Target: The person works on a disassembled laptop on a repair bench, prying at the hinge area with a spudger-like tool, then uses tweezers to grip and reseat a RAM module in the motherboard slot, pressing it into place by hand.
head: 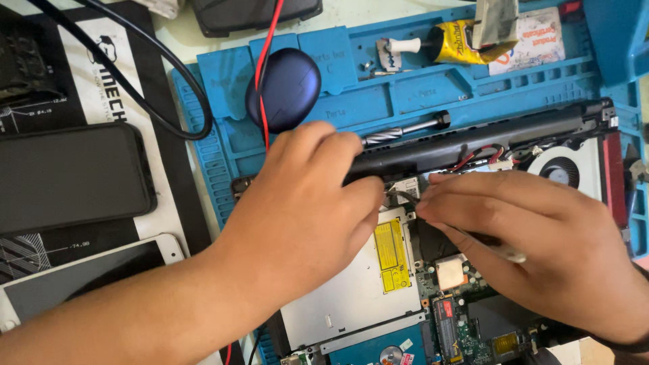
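An opened laptop [358, 290] lies on a blue repair mat [419, 94], its boards and silver optical drive exposed. My left hand [304, 203] rests on the laptop's left side, fingers curled over the long black battery bar [473, 138]. My right hand [534, 236] holds a thin white-tipped tool [503, 251] and pinches at a small black cable [402, 196] near the drive's top corner. What the fingertips touch underneath is hidden.
A dark blue oval case [284, 88] and a red wire [267, 47] lie on the mat. A screwdriver bit handle [405, 132] and a yellow tube [460, 42] sit further back. A black phone [71, 176] and a white phone [81, 277] lie at left. A cooling fan [564, 169] shows at right.
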